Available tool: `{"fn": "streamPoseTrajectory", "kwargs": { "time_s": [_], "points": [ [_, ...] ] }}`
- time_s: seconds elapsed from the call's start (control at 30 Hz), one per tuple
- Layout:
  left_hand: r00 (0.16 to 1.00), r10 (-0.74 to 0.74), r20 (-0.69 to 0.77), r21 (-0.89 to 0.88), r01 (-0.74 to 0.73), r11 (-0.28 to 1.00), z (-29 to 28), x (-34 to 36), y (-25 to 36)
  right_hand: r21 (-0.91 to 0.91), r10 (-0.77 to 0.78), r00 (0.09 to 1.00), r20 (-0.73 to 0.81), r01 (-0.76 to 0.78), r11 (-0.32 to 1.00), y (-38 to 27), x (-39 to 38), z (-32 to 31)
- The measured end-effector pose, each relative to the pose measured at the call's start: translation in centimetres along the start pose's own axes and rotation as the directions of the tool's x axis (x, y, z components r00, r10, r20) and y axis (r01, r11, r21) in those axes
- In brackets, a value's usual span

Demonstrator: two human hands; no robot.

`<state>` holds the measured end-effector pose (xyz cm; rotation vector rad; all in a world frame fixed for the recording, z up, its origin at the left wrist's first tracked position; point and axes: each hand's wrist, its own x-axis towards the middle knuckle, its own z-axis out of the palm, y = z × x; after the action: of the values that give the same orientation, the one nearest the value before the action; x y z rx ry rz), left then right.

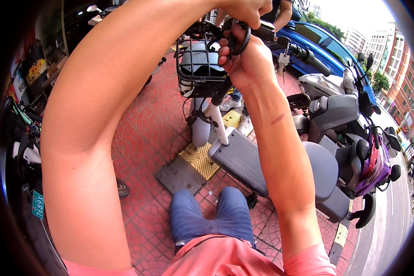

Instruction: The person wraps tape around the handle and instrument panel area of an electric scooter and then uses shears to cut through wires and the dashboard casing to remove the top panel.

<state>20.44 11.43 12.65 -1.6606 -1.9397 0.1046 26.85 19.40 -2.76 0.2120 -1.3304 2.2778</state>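
Note:
At the handlebar of a grey electric bike (244,158), my right hand (248,62) is turned palm up, its fingers curled around a black ring-shaped part (246,40). Just above it, against the top of that part, is my left hand (246,11), closed and partly cut off by the upper edge. What its fingers grip is hidden. A bunch of keys (283,60) hangs right of my right hand, near a black handlebar grip (310,60). Left of that hand, a black wire basket (200,69) on the bike's front holds a light blue-grey item.
Another person's arm (284,16) and white shoes (246,124) show beyond the bike. Parked scooters (336,110) stand at right, with a purple bag (370,165) on one. Behind is a blue car (324,43). Black and yellow ramp blocks (198,161) lie on red paving.

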Motion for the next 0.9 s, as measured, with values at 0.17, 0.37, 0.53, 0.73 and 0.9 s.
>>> {"fn": "streamPoseTrajectory", "kwargs": {
  "time_s": [0.17,0.37,0.53,0.73,0.9],
  "points": [
    [1.000,-0.008,-0.014,0.017,0.008,1.000,-0.1,-0.3,-0.9,-0.072,0.173,0.961,0.214,-0.161,0.984,-0.6,-7.6,-3.5],
    [0.989,-0.146,-0.015,-0.036,0.145,0.989,0.1,1.4,-0.4,-0.359,-0.109,0.972,0.209,0.180,0.916,-7.9,-10.8,-11.4],
    [0.969,-0.221,-0.110,-0.085,0.212,0.974,2.4,2.5,-3.1,-0.857,-0.651,0.711,0.266,0.484,0.179,-15.8,-1.0,-15.7],
    [0.943,-0.327,-0.060,-0.283,0.298,0.912,4.2,3.4,-3.4,-0.967,-0.516,0.839,0.171,0.044,-0.249,-18.0,9.8,-22.8],
    [0.939,-0.343,0.001,-0.456,0.306,0.836,5.0,3.8,-4.4,-0.964,-0.358,0.934,0.018,-0.080,-0.255,-16.9,11.1,-24.8]
  ]
}}
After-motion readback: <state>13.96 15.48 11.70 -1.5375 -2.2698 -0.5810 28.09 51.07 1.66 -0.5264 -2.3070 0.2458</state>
